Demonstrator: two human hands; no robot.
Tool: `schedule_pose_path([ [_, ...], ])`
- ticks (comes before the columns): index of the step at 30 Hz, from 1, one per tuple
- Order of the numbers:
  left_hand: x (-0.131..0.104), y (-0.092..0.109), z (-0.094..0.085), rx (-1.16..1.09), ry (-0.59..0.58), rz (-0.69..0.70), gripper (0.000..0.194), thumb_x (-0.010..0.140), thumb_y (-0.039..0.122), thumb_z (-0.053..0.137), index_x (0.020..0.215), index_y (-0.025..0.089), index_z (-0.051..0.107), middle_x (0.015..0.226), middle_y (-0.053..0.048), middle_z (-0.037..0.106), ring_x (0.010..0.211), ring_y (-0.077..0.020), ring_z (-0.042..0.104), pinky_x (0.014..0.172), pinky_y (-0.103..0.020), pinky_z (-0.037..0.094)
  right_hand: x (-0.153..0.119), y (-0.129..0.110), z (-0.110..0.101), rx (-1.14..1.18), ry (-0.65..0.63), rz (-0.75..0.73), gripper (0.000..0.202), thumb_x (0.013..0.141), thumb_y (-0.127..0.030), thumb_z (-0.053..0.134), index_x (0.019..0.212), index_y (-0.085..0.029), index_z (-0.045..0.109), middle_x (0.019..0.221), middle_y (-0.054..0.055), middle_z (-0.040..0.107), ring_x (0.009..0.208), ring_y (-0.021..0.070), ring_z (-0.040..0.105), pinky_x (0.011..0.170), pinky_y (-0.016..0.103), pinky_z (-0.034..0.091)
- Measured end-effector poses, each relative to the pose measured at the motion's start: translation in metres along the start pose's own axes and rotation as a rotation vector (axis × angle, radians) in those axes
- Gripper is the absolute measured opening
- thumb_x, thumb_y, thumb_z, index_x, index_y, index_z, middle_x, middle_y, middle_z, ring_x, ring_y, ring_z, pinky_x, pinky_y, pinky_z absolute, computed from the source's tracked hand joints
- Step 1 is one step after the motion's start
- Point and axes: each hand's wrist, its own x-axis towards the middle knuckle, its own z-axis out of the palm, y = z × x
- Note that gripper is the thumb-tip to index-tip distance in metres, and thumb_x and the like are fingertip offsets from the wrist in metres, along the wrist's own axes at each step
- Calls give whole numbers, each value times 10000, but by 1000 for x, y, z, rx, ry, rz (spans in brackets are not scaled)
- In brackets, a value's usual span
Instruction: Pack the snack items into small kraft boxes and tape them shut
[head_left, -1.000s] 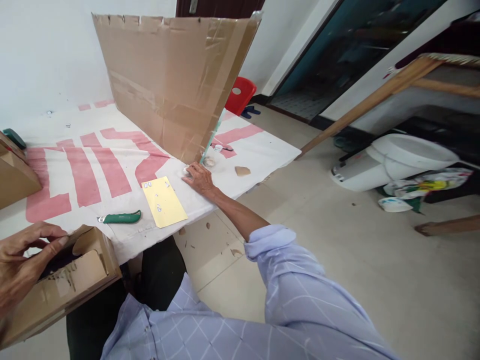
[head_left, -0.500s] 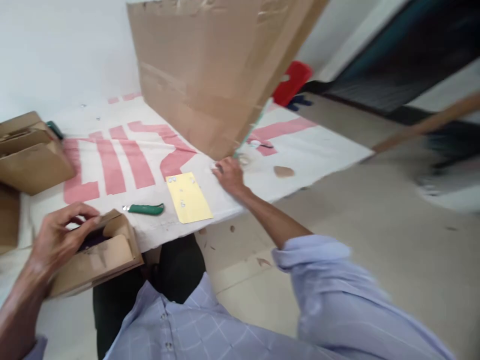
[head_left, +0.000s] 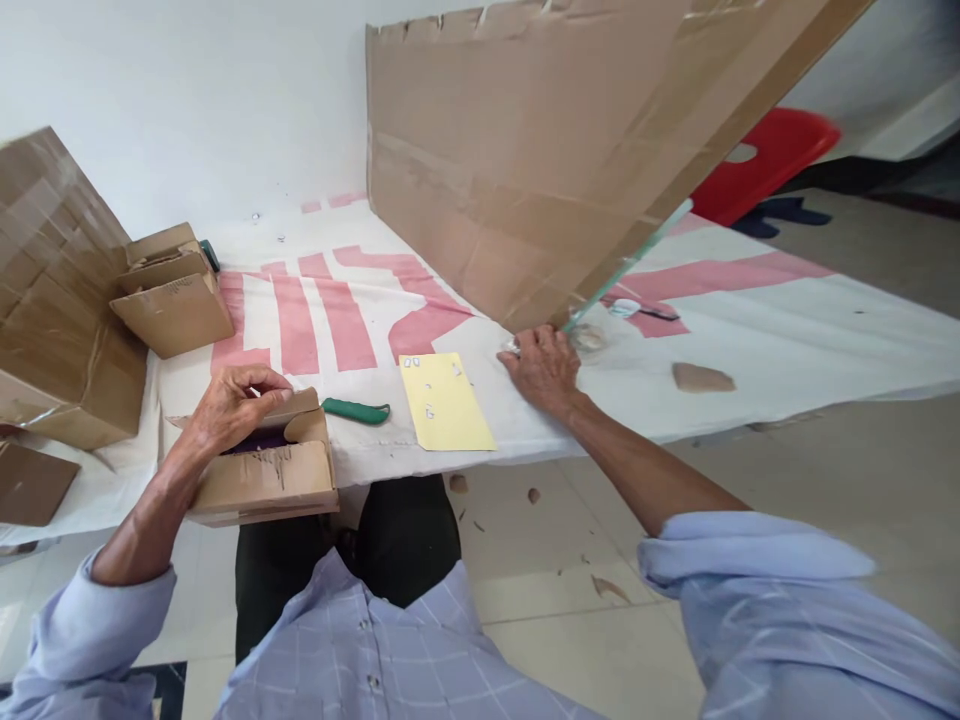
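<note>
My left hand point(head_left: 238, 408) pinches the raised flap of a small open cardboard box point(head_left: 274, 480) at the table's front edge. Something dark purple point(head_left: 262, 438) shows inside that box. By the lower corner of a large upright cardboard piece point(head_left: 510, 170), my right hand point(head_left: 546, 368) rests on the cloth with its fingers curled. A bit of crumpled whitish material peeks out at its fingertips, too small to name. Between the hands lie a green-handled cutter point(head_left: 357, 411) and a yellow sheet point(head_left: 448, 402) with small pale pieces on it.
Cardboard boxes point(head_left: 67, 300) stand at the left, a smaller open box point(head_left: 180, 312) beside them. Right of my hand are a roll of clear tape point(head_left: 589, 338) and a cardboard scrap point(head_left: 703, 377). A red chair point(head_left: 772, 160) stands behind the table point(head_left: 795, 345).
The view has swung left, so things appear further right and more boxes show at the left. Both hands keep their places, one on the box flap, one beside the large cardboard.
</note>
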Motion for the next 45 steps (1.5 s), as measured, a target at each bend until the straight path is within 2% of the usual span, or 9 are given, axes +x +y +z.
schedule_pose_path([
  [5, 0, -5, 2, -70, 0, -8, 244, 823, 422, 734, 751, 195, 786, 751, -29, 735, 689, -162, 606, 609, -279, 443, -4, -24, -25, 73, 15, 69, 245, 999, -276, 588, 1144, -141, 734, 1276, 280, 695, 1187, 403, 641, 979, 562, 508],
  [10, 3, -5, 2, -83, -15, -14, 257, 801, 416, 708, 694, 183, 725, 679, -8, 632, 649, -143, 523, 582, -275, 377, -21, -123, -76, 588, 57, -126, 299, 992, -388, 583, 1070, -167, 769, 1149, 190, 756, 1057, 315, 675, 957, 481, 554],
  [14, 3, -4, 3, -85, -21, -19, 267, 791, 426, 694, 701, 176, 721, 644, 7, 593, 613, -129, 465, 567, -274, 335, -45, -223, -128, 1090, -326, -481, 398, 940, -575, 683, 963, -199, 810, 1015, 95, 775, 937, 239, 694, 849, 372, 563],
  [18, 2, -6, 4, -71, -19, 26, 275, 772, 425, 680, 675, 169, 707, 633, 10, 579, 614, -125, 453, 571, -269, 324, -51, -279, -161, 1158, -620, -616, 411, 874, -577, 751, 901, -170, 803, 859, 44, 726, 789, 180, 621, 719, 317, 484],
  [23, -2, -10, 7, -64, 17, 62, 260, 787, 403, 688, 678, 166, 686, 639, 10, 605, 610, -121, 466, 575, -263, 343, -40, -295, -164, 1099, -769, -596, 416, 806, -558, 782, 672, -179, 674, 646, -28, 519, 629, 109, 437, 594, 280, 366],
  [29, -15, -15, 10, 41, 85, 157, 146, 829, 308, 730, 764, 178, 724, 767, -25, 731, 710, -162, 616, 667, -289, 452, -36, -297, -159, 1147, -835, -490, 270, 716, -441, 746, 645, -189, 681, 699, 9, 609, 704, 144, 563, 610, 273, 493],
  [35, -22, -28, 24, 234, 208, 290, 138, 831, 121, 678, 737, 203, 618, 754, -2, 686, 674, -147, 580, 631, -290, 401, -40, -303, -153, 1190, -885, -352, 230, 658, -389, 734, 592, -192, 634, 677, 1, 569, 682, 129, 517, 579, 260, 497],
  [41, -21, -35, 27, 287, 230, 405, 159, 839, 118, 692, 781, 223, 587, 750, 13, 659, 682, -156, 588, 647, -294, 418, -43, -306, -151, 1213, -961, -262, 364, 647, -389, 781, 544, -219, 476, 615, -53, 413, 620, 101, 435, 548, 244, 467],
  [45, -21, -37, 26, 299, 221, 374, 153, 850, 121, 695, 806, 227, 593, 769, 7, 675, 696, -166, 611, 659, -301, 429, -39, -304, -156, 1189, -1005, -315, 426, 678, -469, 862, 591, -204, 541, 677, -16, 536, 676, 120, 521, 596, 254, 511],
])
